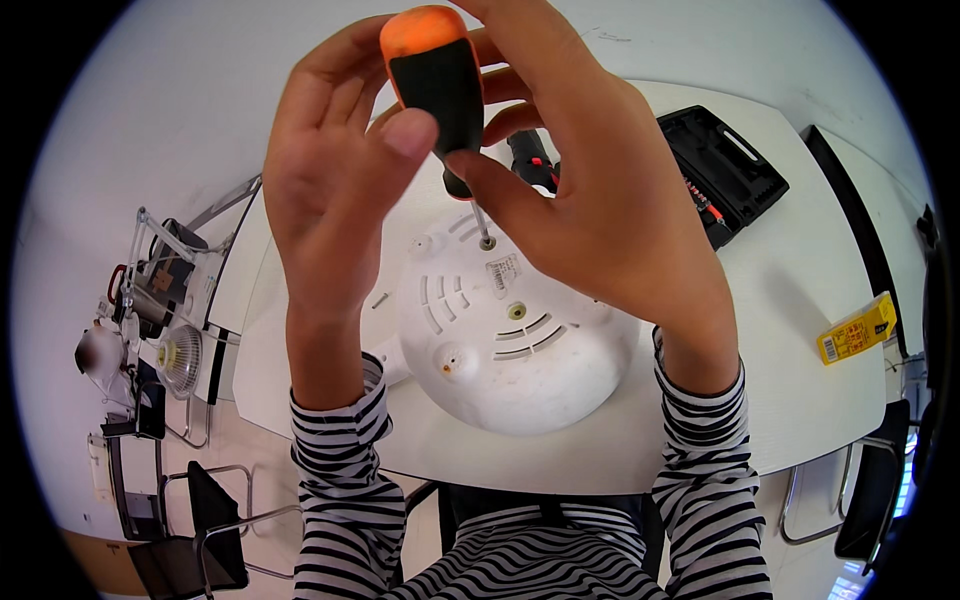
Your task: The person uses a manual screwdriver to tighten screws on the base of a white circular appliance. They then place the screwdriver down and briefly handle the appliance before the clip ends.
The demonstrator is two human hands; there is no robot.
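With our left hand and right hand both gripping the screwdriver, its tip at a hole in the white shell on the table, we should keep the shaft aligned with the hole and press steadily while turning.

Tabletop: white, in front of me
Nearest to me: white round housing, slotted
Behind it: black-and-red tool, partly hidden
Farther right: open black case
Near right edge: yellow carton
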